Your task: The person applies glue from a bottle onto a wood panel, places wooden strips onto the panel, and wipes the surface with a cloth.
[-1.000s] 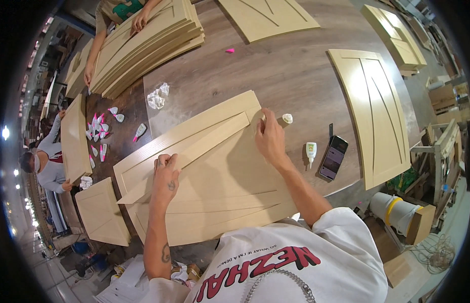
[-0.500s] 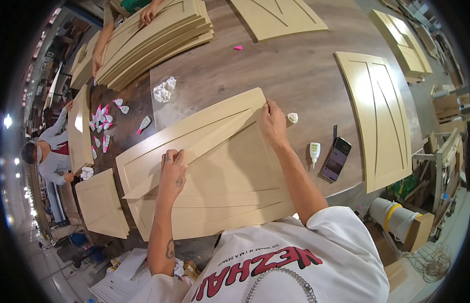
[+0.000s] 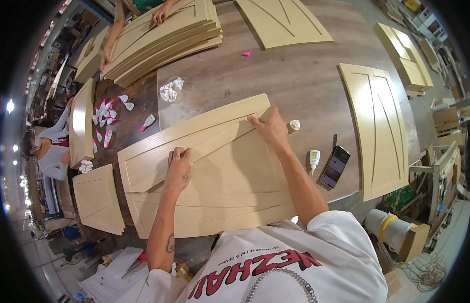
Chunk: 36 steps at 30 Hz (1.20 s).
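Note:
A pale, wood-grained cabinet door panel [image 3: 230,177] with a raised frame lies on the table in front of me. Across it runs a diagonal wooden strip [image 3: 209,147], its upper end close to the panel's upper right corner. My left hand [image 3: 179,170] is closed on the strip near its lower left part, fingers curled around the edge. At the strip's upper end is my right hand [image 3: 271,130]. Its thumb presses on the strip's tip while the fingers bend over the panel's right edge; the fingertips are partly hidden.
Right of the panel are a white cap [image 3: 294,124], a glue bottle [image 3: 314,159], a phone [image 3: 335,166] and another door panel [image 3: 374,131]. Left lie several pink-tipped glue bottles [image 3: 104,113] and crumpled paper [image 3: 171,89]. A co-worker's hands [image 3: 159,15] rest on stacked panels [image 3: 169,43].
My right thumb has moved left onto the strip's end. The strip's lower left end has shifted inside the panel's frame. The left hand has moved slightly right along the strip.

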Tool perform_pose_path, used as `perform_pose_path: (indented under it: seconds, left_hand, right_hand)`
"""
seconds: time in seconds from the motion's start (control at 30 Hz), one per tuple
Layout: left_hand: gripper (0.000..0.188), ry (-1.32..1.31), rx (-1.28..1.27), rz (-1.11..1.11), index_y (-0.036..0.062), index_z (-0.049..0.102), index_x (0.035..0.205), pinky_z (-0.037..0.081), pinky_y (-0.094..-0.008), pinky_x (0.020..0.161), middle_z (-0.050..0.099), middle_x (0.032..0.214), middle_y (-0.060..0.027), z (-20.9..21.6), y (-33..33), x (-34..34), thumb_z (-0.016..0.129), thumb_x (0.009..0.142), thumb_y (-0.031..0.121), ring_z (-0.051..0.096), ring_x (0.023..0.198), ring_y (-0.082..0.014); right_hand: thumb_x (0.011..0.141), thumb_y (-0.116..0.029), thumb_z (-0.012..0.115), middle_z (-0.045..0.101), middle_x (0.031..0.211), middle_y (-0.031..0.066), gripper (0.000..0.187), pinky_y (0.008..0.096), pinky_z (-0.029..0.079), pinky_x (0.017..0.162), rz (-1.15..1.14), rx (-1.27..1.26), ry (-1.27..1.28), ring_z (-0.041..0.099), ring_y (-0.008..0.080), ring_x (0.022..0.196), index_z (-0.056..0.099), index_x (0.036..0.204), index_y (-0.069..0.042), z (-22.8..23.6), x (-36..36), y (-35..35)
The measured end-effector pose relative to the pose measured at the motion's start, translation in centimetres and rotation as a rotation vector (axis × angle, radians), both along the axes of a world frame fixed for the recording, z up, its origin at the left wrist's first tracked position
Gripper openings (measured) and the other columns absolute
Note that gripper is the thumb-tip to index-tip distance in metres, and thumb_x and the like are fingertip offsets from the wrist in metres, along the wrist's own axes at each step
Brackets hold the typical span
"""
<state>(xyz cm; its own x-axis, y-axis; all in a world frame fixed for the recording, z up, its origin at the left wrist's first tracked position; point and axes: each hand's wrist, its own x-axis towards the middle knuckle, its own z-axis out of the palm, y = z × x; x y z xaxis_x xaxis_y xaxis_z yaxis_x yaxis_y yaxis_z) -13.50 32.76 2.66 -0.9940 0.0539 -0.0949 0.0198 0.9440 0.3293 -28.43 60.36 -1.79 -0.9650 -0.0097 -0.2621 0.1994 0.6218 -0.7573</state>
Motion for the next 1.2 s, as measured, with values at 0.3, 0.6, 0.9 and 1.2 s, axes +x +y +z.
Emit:
perform_pose_path:
  seconds: [0.3,0.6,0.9,1.2]
  left_hand:
    - [0.047,0.042,-0.012,0.016,-0.003,0.054,0.122,0.043,-0.0442,0.091,0.048,0.108,-0.0179,-0.6,-0.5,0.6,0.061,0.076,-0.003,0.047,0.102,-0.0369]
    - [0.044,0.138,-0.016,-0.006,-0.0005,0.053,0.117,0.042,-0.0464,0.095,0.049,0.112,-0.0184,-2.8,-0.1,0.1,0.059,0.073,-0.003,0.047,0.108,-0.0384]
    - [0.048,0.176,0.091,0.092,-0.0008,0.051,0.124,0.035,-0.0495,0.101,0.048,0.121,-0.0201,-3.2,-3.5,4.1,0.067,0.08,0.014,0.044,0.118,-0.0367]
    - [0.053,0.069,-0.075,0.465,-0.0002,0.054,0.127,0.023,-0.0675,0.105,0.049,0.129,-0.0233,-1.9,-9.3,10.3,0.07,0.085,0.027,0.042,0.125,-0.0364]
  right_hand:
    - [0.078,-0.053,0.074,0.06,0.117,0.0244,0.082,0.0494,0.048,0.089,0.005,0.13,-0.04,0.061,0.0423,0.107,0.041,0.129,0.002,-0.4,0.1,-0.7]
    - [0.077,-0.046,0.078,0.065,0.11,0.0232,0.072,0.0417,0.05,0.085,0.0,0.019,0.113,0.065,0.035,0.099,0.05,0.121,0.003,-2.3,-1.3,1.5]
    - [0.076,-0.044,0.08,0.062,0.11,0.0239,0.073,0.0402,0.047,0.09,0.013,0.061,0.101,0.061,0.0331,0.102,0.05,0.121,0.005,-1.1,-1.2,0.8]
    - [0.076,-0.041,0.081,0.058,0.12,0.0265,0.085,0.0407,0.047,0.092,-0.012,0.028,0.031,0.059,0.0341,0.108,0.042,0.134,0.008,0.6,-0.5,-0.5]
